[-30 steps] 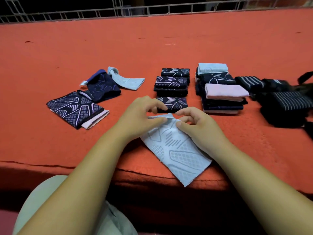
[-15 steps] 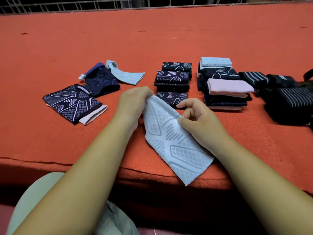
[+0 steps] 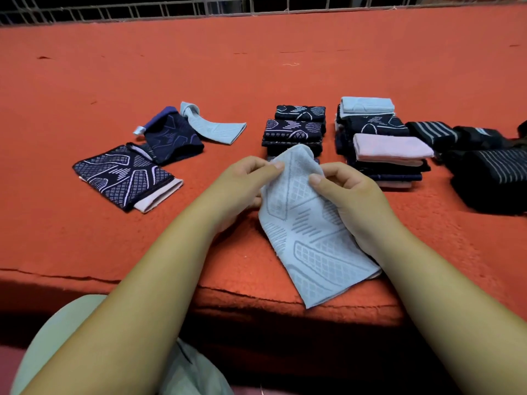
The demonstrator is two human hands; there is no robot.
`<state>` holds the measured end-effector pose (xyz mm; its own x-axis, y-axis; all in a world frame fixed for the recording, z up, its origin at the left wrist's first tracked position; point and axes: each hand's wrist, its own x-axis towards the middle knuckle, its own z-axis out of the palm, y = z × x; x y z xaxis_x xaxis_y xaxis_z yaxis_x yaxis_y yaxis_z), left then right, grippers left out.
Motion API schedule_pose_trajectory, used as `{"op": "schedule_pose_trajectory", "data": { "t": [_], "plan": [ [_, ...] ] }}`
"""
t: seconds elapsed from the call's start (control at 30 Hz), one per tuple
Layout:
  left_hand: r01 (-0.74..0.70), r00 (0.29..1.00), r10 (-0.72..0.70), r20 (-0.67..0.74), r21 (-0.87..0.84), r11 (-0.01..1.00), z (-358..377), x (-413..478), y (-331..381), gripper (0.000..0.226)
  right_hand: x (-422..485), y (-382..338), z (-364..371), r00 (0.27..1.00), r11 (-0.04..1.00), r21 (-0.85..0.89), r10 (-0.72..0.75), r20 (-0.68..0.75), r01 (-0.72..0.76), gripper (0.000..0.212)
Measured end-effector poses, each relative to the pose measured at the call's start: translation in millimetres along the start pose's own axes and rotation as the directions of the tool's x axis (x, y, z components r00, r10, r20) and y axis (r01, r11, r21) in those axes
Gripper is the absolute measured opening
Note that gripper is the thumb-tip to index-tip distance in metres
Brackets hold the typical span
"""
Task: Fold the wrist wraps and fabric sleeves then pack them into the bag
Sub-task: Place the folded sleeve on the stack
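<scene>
Pale blue knitted fabric sleeve (image 3: 308, 238), patterned with grey lattice and bars, is held up at its far end by both hands; the left hand (image 3: 245, 181) is curled at the top left corner, with the thumb pressed on the cloth against the fingers; the right edge is pinched by the right hand (image 3: 350, 192) between thumb and bent fingers. Both forearms are stretched forward from the lower corners. The sleeve's near end is laid on the orange felt-covered table (image 3: 256, 81), its lowest corner reaching the front edge. Just behind the hands a stack of folded navy patterned sleeves (image 3: 295, 129) is seen; beside it, to the right, a mixed stack of navy, pink and blue pieces (image 3: 382, 143); black striped wrist wraps (image 3: 484, 172) are set by the right border. Unfolded navy sleeves (image 3: 122, 178) are spread at the left; bare orange surface is left between them and the left hand, and across the far half.
</scene>
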<state>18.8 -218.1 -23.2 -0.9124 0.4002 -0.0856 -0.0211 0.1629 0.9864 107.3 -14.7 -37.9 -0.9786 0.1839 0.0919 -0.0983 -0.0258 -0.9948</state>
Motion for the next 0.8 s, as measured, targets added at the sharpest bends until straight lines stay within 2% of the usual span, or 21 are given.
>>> {"op": "schedule_pose_trajectory", "data": {
  "t": [0.07, 0.2, 0.27, 0.33, 0.43, 0.5, 0.6, 0.7, 0.8],
  "plan": [
    [0.048, 0.997, -0.042, 0.058, -0.112, 0.993, -2.0, 0.6, -2.8, 0.046, 1.1, -1.0, -1.9, 1.0, 1.0, 0.017, 0.003, -0.012, -0.003, 0.014],
    [0.059, 0.993, -0.031, 0.113, -0.258, 0.964, -7.3, 0.5, -5.2, 0.015, 5.3, 2.6, -6.8, 0.999, 1.0, 0.012, 0.027, -0.021, -0.027, 0.012],
    [0.029, 0.994, 0.008, 0.112, -0.321, 0.947, -9.8, 3.6, -9.9, 0.01, 6.9, 3.5, -8.3, 0.999, 1.0, 0.01, 0.017, -0.032, -0.017, 0.01],
    [-0.035, 0.998, 0.054, 0.037, -0.385, 0.922, -10.1, 6.5, -11.7, 0.009, 6.6, 2.1, -8.0, 0.999, 1.0, 0.019, 0.011, -0.039, -0.01, 0.019],
    [-0.142, 0.989, 0.103, -0.109, -0.447, 0.883, -7.8, 9.7, -12.9, 0.027, 4.0, -2.0, -4.6, 0.999, 1.0, -0.024, 0.017, -0.027, -0.018, 0.042],
    [-0.171, 0.983, 0.128, -0.128, -0.427, 0.888, -6.5, 11.1, -14.6, 0.032, 2.8, -2.8, -2.6, 1.0, 0.998, -0.063, 0.02, -0.024, -0.021, 0.052],
    [-0.169, 0.985, 0.165, -0.043, -0.363, 0.916, -3.9, 8.9, -15.2, 0.033, 0.8, -5.1, 0.3, 0.999, 0.996, -0.088, 0.018, -0.034, -0.021, 0.059],
    [-0.129, 0.99, 0.141, 0.019, -0.286, 0.949, -0.4, 8.8, -6.0, 0.038, -1.5, -9.0, 2.2, 1.0, 0.998, -0.066, 0.005, -0.021, -0.006, 0.055],
    [-0.046, 0.999, 0.046, -0.004, -0.113, 0.992, 4.5, 11.1, 5.7, 0.044, -1.5, -6.9, 1.2, 1.0, 0.996, -0.09, -0.012, -0.001, 0.012, 0.04]
  ]
}}
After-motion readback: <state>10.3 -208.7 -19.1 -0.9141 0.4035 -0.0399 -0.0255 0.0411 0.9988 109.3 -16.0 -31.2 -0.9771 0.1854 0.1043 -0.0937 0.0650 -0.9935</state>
